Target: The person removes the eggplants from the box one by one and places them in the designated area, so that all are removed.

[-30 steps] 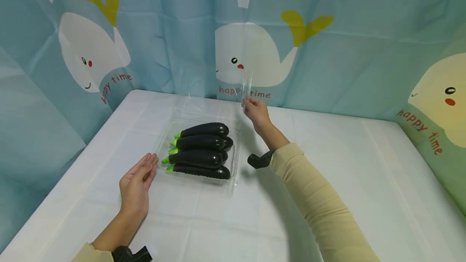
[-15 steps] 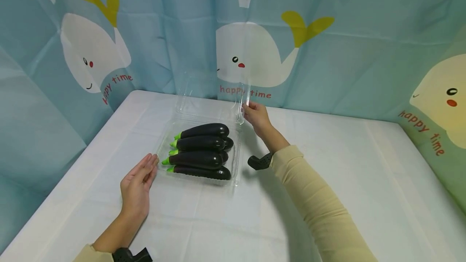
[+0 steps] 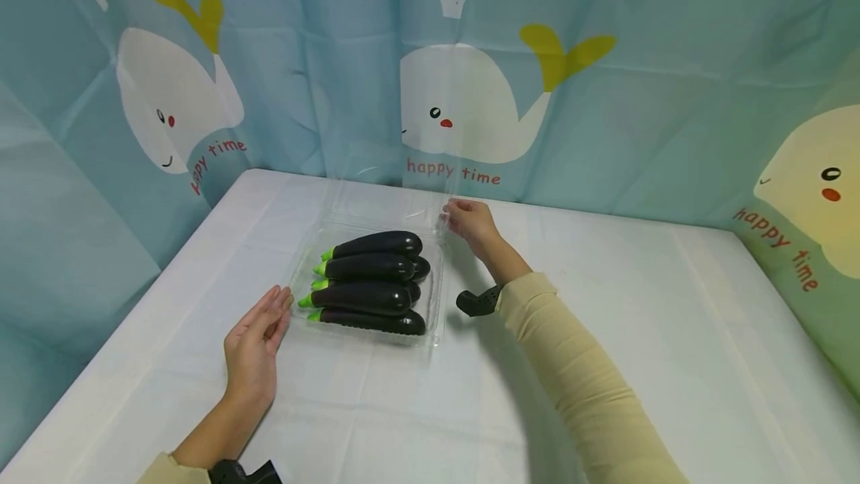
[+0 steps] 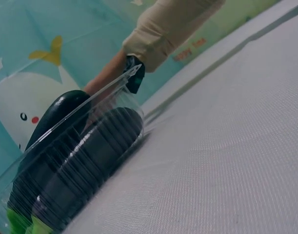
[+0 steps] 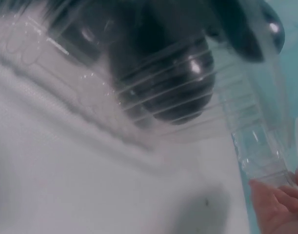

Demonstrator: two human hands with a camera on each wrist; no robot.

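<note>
A clear plastic clamshell container [image 3: 438, 305] lies on the table with its see-through lid [image 3: 383, 204] raised at the back. Several dark eggplants [image 3: 369, 296] with green stem ends fill the base, stacked on one another. At the lid's right edge, low near the hinge, my right hand [image 3: 475, 228] pinches the plastic between thumb and fingers; the right wrist view shows the fingers [image 5: 273, 207] at that edge. My left hand [image 3: 251, 349] stands on its side, its mostly straight fingers touching the container's left rim. Ribbed plastic covers the eggplants [image 4: 97, 146] in the left wrist view.
White cloth covers the table [image 3: 645, 334], running out to the right and in front of the container. Behind and to the left hangs a blue curtain [image 3: 269, 95] with whale prints, close to the table's back edge.
The lid has swung, and my right hand has come slightly down and left along with its edge. My left hand stays against the container; the eggplants have not moved.
</note>
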